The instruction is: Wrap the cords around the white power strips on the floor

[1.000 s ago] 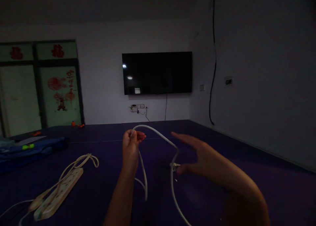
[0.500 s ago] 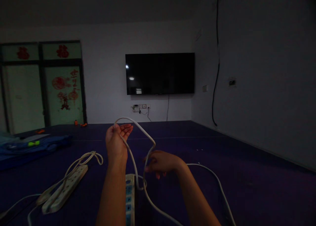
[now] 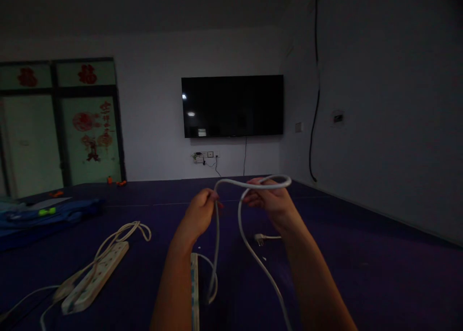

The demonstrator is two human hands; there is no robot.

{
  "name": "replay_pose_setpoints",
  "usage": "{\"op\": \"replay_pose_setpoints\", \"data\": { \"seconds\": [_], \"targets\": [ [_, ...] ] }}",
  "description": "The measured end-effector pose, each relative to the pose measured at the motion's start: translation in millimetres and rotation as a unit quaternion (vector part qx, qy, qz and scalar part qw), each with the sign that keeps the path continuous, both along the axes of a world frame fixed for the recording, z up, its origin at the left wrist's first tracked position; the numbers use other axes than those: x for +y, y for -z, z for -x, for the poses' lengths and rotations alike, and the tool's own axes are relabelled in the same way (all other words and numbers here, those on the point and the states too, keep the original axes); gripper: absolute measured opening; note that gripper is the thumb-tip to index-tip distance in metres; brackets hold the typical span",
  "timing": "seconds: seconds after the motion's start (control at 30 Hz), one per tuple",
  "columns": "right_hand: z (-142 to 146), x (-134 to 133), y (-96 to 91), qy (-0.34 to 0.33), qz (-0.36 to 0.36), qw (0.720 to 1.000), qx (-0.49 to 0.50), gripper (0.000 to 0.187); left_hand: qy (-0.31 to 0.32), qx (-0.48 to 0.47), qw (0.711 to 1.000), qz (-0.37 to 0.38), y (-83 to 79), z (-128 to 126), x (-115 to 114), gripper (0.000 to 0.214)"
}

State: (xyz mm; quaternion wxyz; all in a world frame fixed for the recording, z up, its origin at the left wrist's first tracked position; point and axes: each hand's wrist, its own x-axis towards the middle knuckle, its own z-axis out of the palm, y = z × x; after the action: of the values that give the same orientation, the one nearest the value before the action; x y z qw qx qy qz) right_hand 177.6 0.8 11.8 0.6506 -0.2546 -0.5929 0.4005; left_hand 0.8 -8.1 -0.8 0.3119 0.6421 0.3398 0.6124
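Note:
A white power cord [image 3: 235, 182] is held up between my two hands above the dark purple surface. My left hand [image 3: 200, 213] pinches it where it bends downward. Higher and to the right, my right hand [image 3: 271, 200] has its fingers closed on the cord, which loops over the top of that hand. The cord's plug [image 3: 259, 238] lies on the surface, left of my right forearm. Partly hidden by my left forearm is a white power strip [image 3: 195, 292], with cord curving beside its far end.
Another white power strip [image 3: 96, 278] lies at the left, its cord [image 3: 125, 229] bundled over it. Blue cloth [image 3: 72, 213] with a yellow-green item [image 3: 47, 211] is farther left. Small orange objects [image 3: 121, 183] lie near the far edge. A television [image 3: 233, 106] hangs on the wall.
My right hand has risen and taken hold of the cord, making a loop at the right. My left hand has shifted right and slightly down. The plug now shows on the surface.

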Motion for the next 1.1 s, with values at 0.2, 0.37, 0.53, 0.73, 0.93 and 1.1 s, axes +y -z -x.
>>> {"op": "replay_pose_setpoints", "data": {
  "seconds": [0.2, 0.37, 0.53, 0.73, 0.93, 1.1],
  "targets": [
    [-11, -13, -10.8, 0.008, -0.049, 0.98, 0.19, 0.026, 0.154, 0.234, 0.958, 0.056, 18.6, -37, 3, 0.017],
    [-12, -10, -10.8, 0.0, -0.088, 0.969, 0.233, 0.02, 0.254, 0.221, 0.937, 0.098, 19.9, -46, 1, 0.039],
    [-4, -12, -12.1, -0.054, -0.121, 0.967, 0.215, 0.022, 0.356, 0.145, 0.917, 0.103, 15.6, -46, -2, 0.027],
    [1, -3, -5.6, -0.052, -0.084, 0.989, 0.108, 0.067, 0.133, 0.023, 0.986, 0.094, 5.6, -30, 2, 0.02],
    [5, 9, 19.3, -0.171, -0.015, 0.949, -0.266, 0.09, -0.101, -0.246, 0.964, 0.008, -6.1, -4, 9, 0.004],
    [14, 31, 43.5, -0.164, 0.044, 0.825, -0.539, 0.101, -0.147, -0.456, 0.878, 0.01, -13.6, 26, 6, 0.01]
  ]
}}
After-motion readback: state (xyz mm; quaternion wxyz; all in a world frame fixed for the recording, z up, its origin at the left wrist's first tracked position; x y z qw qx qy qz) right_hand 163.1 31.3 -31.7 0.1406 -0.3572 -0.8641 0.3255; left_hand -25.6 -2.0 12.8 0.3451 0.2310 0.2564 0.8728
